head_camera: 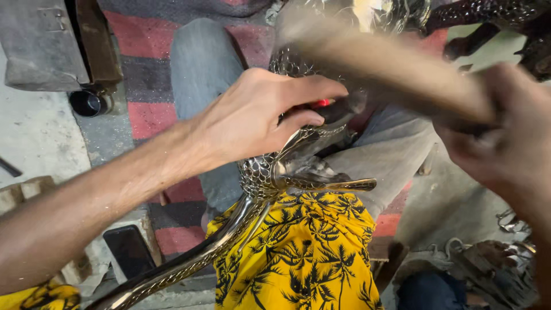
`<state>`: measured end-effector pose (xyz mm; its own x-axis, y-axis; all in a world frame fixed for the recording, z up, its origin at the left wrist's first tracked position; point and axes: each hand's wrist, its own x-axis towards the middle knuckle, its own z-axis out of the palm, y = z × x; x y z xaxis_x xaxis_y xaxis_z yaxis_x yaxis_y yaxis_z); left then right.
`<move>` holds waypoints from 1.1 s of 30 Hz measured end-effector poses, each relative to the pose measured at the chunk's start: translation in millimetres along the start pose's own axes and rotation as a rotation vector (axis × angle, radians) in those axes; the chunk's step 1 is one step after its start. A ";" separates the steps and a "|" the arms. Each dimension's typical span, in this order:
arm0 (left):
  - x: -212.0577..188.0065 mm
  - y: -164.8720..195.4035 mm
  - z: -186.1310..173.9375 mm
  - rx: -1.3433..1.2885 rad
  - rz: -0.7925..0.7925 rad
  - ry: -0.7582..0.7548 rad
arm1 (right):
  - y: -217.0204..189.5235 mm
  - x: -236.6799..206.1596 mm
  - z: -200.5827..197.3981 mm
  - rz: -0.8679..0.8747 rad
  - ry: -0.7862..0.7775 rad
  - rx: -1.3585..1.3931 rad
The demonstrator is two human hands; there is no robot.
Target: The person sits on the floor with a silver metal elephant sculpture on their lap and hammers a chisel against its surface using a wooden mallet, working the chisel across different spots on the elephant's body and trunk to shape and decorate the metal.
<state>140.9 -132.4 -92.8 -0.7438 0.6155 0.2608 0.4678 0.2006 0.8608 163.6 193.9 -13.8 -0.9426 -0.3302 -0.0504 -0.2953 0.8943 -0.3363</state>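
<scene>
A shiny metal bird figure [270, 172] with a scaled body and a long curved neck lies across my lap, over a yellow cloth with black palm prints [310, 252]. My left hand [258, 115] presses down on the figure's upper part, fingers pinched around a small tool with a red spot [322, 103]. My right hand [505, 143] grips a wooden stick or mallet handle [390, 69], blurred by motion, which crosses above the figure. How the small tool's tip meets the metal is hidden under my fingers.
A red, grey and black striped rug [146, 74] lies under my legs. A grey metal box [46, 43] and a black cup [87, 103] are at upper left. A dark phone [129, 250] lies at lower left. More dark metalwork [493, 17] stands at upper right.
</scene>
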 end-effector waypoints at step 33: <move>97.0 6.7 -2.8 0.201 0.230 -0.797 | 19.5 -98.0 170.4 0.394 0.615 0.697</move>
<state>70.5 -73.5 -60.5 -0.0968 0.9948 -0.0312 0.6979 0.0902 0.7105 276.8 192.2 -175.7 -0.9282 0.3400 0.1513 0.0262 0.4653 -0.8848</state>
